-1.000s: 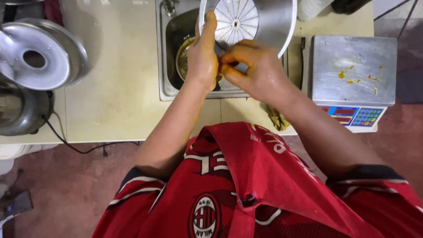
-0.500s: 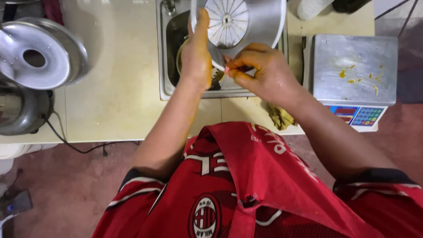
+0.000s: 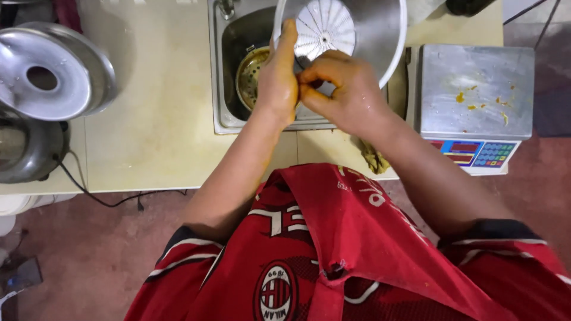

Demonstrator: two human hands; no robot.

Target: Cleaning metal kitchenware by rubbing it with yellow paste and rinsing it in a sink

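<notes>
A pale countertop [image 3: 154, 119] fills most of the view from above, with a person in a red shirt standing against its near edge. Set into the counter is a small steel sink [image 3: 238, 77], and inside it lies a round brass-coloured strainer [image 3: 250, 77]. To the right stands a weighing scale [image 3: 476, 95] whose steel platform carries a few orange specks; at far left sit a shiny domed metal cover with a central hole [image 3: 47, 71] and, below it, a dark steel machine body [image 3: 27, 148] with a black cord trailing off the counter. Over the sink the person holds a large round metal juicer basket [image 3: 357, 30], tilted toward the camera so its ribbed white grating disc [image 3: 324, 27] shows. The left hand [image 3: 278, 77] is closed firmly on the basket's left rim, thumb up along the edge. The right hand [image 3: 345, 95] is curled tight at the lower rim, fingertips pinched together; whether they pinch a scrap or only press the metal cannot be told. This looks like the cleaning step, picking residue from the rim, and the next move probably calls for turning the basket while the left hand steadies it. A crumpled yellowish cloth [image 3: 373, 157] lies at the counter's edge.
</notes>
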